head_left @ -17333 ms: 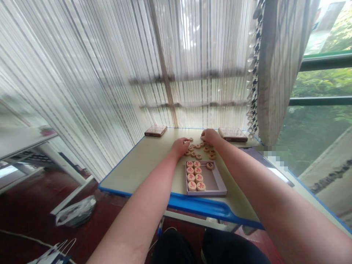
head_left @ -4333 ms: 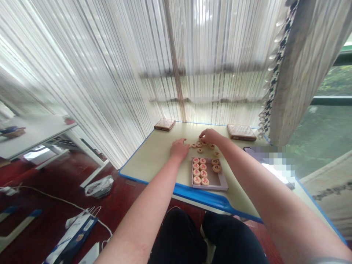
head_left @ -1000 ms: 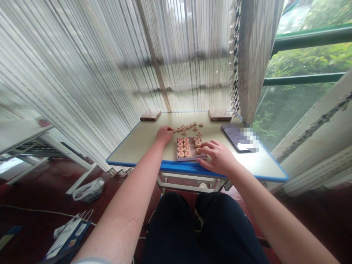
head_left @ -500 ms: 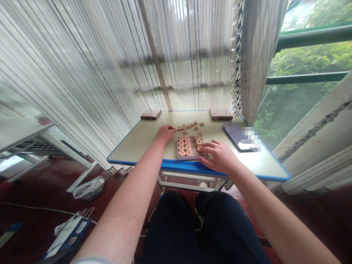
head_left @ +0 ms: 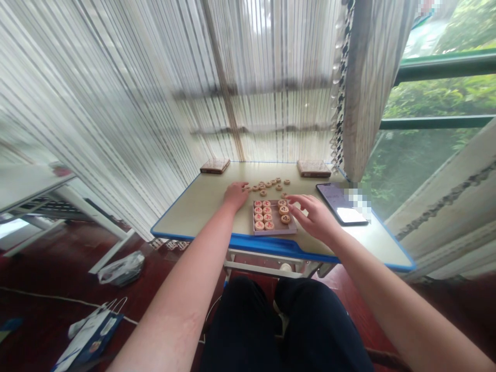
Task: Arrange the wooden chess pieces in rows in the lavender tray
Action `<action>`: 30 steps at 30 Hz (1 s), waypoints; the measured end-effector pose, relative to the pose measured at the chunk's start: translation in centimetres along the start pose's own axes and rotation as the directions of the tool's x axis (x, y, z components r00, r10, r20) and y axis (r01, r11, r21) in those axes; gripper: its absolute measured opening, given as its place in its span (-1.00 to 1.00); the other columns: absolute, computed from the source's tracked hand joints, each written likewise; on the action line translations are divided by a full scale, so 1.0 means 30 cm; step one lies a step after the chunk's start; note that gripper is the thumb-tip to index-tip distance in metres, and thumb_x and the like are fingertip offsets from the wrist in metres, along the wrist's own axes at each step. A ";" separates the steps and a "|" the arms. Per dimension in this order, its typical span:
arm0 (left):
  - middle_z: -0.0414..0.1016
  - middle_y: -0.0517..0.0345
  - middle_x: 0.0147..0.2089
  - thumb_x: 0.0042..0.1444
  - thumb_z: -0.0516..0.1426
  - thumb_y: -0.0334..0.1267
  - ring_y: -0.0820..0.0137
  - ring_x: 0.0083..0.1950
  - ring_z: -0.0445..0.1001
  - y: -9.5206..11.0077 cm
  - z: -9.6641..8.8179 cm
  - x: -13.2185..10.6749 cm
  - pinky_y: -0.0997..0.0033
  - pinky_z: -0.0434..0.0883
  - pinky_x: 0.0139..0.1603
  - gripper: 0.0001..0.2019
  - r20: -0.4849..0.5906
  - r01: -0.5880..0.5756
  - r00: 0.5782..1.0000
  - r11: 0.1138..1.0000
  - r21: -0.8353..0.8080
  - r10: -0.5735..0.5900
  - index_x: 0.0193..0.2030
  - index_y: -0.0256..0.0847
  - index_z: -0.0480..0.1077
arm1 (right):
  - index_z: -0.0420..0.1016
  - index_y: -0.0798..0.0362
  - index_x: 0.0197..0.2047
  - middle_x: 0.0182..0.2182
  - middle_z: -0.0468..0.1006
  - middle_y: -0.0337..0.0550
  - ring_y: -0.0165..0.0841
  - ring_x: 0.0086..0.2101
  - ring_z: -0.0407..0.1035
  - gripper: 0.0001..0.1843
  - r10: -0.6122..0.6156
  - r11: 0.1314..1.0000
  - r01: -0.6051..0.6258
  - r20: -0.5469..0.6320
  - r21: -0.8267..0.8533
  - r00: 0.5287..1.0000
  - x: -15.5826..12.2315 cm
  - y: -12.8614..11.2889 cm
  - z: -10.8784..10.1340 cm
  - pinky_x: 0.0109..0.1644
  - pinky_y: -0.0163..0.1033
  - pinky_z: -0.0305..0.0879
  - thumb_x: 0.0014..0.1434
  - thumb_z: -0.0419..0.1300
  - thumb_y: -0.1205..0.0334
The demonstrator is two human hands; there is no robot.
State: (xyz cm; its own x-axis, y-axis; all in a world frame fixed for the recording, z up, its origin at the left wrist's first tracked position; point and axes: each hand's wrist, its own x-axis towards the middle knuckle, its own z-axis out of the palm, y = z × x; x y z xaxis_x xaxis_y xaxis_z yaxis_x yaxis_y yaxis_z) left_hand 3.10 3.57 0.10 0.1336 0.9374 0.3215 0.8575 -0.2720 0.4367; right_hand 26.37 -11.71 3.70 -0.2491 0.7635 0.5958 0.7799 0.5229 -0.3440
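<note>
An open shallow box [head_left: 275, 231] of xiangqi pieces sits near the table's front edge. Red-marked pieces [head_left: 258, 211] fill two columns on its left, and several dark-marked pieces [head_left: 285, 219] stand at its right side. My right hand [head_left: 313, 214] is over the box's far right corner, thumb and fingers apart, fingertips close to a loose xiangqi piece [head_left: 284, 196] just beyond the box. My left hand [head_left: 236, 195] rests on the table left of the box, fingers stretched out, beside the leftmost of several loose pieces [head_left: 268, 184].
Two flat brown boxes [head_left: 215, 165] [head_left: 314, 168] lie along the table's back edge. A phone [head_left: 341, 204] with a lit screen lies on the right. The table [head_left: 194, 206] has a blue rim, with a string curtain [head_left: 263, 103] behind it.
My right hand has let go of a dark-marked piece in the box and moved forward toward the loose piece beyond it. My left hand has stayed near the loose pieces.
</note>
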 end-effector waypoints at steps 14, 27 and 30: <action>0.20 0.02 0.19 0.05 -0.05 0.16 0.05 0.16 0.17 0.023 -0.009 0.001 0.05 0.11 0.14 -0.51 0.155 -0.029 0.988 0.990 0.139 0.007 0.08 0.12 0.33 | 0.43 0.02 -0.10 -0.21 0.39 -0.02 -0.22 -0.22 0.33 -0.70 0.114 0.993 -0.115 -0.344 0.017 0.932 0.206 0.225 0.133 -0.15 -0.09 0.29 0.12 0.05 0.14; 0.32 0.02 0.10 0.00 -0.03 0.23 0.06 0.11 0.22 0.033 0.001 0.009 0.09 0.16 0.08 -0.49 0.090 -0.003 0.996 0.992 0.124 -0.009 0.00 0.10 0.41 | 0.50 0.02 -0.21 -0.24 0.37 -0.04 -0.27 -0.25 0.33 -0.70 0.079 0.996 -0.070 -0.167 0.055 0.983 0.200 0.200 0.152 -0.23 -0.16 0.29 0.15 0.04 0.06; 0.33 0.06 0.10 0.00 -0.02 0.21 0.04 0.12 0.21 0.034 -0.002 0.008 0.06 0.15 0.08 -0.54 0.089 -0.007 0.996 0.994 0.110 -0.003 -0.07 0.12 0.45 | 0.50 0.02 -0.20 -0.24 0.38 -0.04 -0.28 -0.26 0.33 -0.69 0.071 0.996 -0.062 -0.151 0.068 0.986 0.201 0.198 0.157 -0.24 -0.17 0.29 0.15 0.03 0.06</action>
State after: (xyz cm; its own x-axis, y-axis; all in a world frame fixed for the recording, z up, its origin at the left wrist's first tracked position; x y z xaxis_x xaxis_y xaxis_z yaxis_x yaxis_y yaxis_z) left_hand 3.97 3.50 0.67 0.1744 0.9539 0.2444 0.9060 -0.2527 0.3396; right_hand 26.80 -2.21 1.83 -0.1030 0.7327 0.6727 0.7532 0.4992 -0.4284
